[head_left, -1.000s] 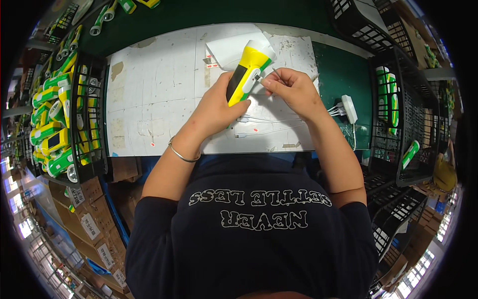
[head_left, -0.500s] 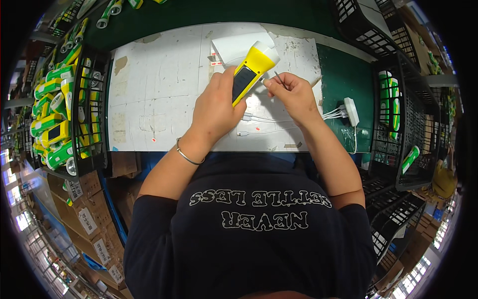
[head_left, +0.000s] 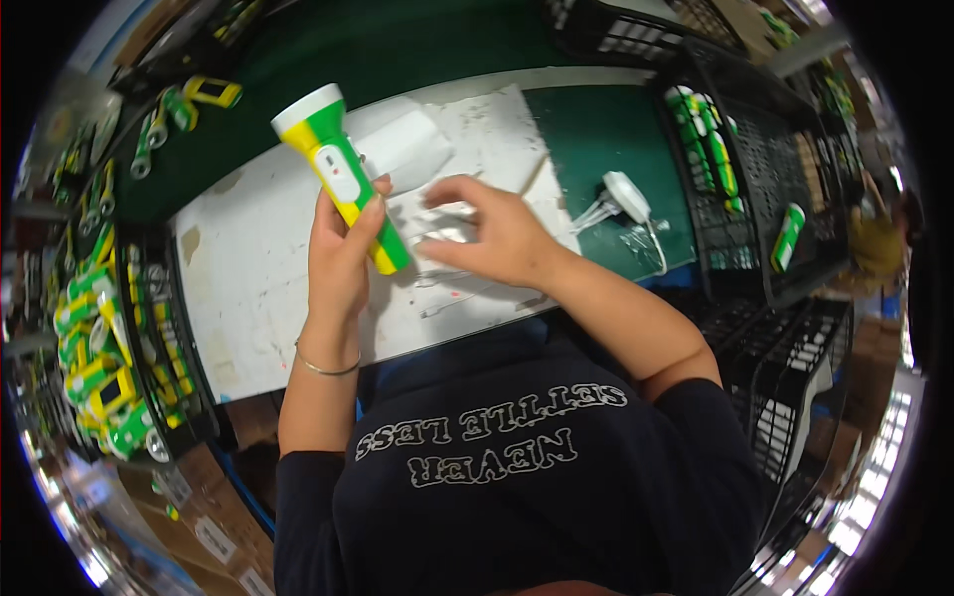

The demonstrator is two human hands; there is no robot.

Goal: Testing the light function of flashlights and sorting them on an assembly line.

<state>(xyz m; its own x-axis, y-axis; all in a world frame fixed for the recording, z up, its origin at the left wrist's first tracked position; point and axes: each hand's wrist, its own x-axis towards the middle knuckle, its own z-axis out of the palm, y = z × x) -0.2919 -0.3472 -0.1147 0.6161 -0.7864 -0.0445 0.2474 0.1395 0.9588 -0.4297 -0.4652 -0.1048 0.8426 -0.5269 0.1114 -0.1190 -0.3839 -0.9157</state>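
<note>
My left hand (head_left: 343, 238) grips a green and yellow flashlight (head_left: 338, 171) around its lower body. Its white-rimmed head points up and to the left, and the side with the white switch panel faces up. My right hand (head_left: 497, 233) is apart from the flashlight, fingers spread and curved, with nothing visible between them. Under that hand, white cables (head_left: 437, 306) lie on the white-covered table (head_left: 258, 288), partly hidden and blurred. A curled sheet of white paper (head_left: 407, 144) lies behind the hands.
A black crate (head_left: 149, 328) at the left is full of similar flashlights (head_left: 94, 328). More flashlights lie at the far left (head_left: 174, 109). On the right stand a white multi-cable charger (head_left: 626, 194) and a black crate (head_left: 795, 159) with several flashlights.
My left hand has moved left with the flashlight and turned it from its solar panel side to its switch side. My right hand has come away from it and opened. The view has rotated.
</note>
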